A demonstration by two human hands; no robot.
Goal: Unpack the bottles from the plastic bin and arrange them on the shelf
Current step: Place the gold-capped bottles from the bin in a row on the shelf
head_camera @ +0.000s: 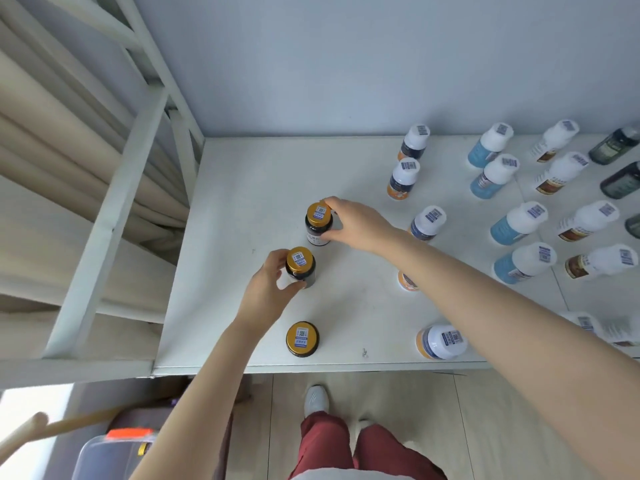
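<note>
Three dark bottles with gold caps stand in a line on the left part of the white shelf point(242, 188). My right hand point(356, 225) grips the farthest one point(318, 221) from its right side. My left hand point(268, 289) holds the middle bottle point(300, 266) from the left. The nearest gold-capped bottle point(302, 339) stands free by the shelf's front edge. The clear plastic bin point(114, 455) with an orange latch sits on the floor at the lower left.
Rows of white-capped bottles with orange point(401, 180), blue point(519, 223) and brown point(585, 223) labels fill the shelf's right side, with dark green bottles point(616, 145) at the far right. A white shelf frame point(114, 209) rises at left. My legs and shoe stand below.
</note>
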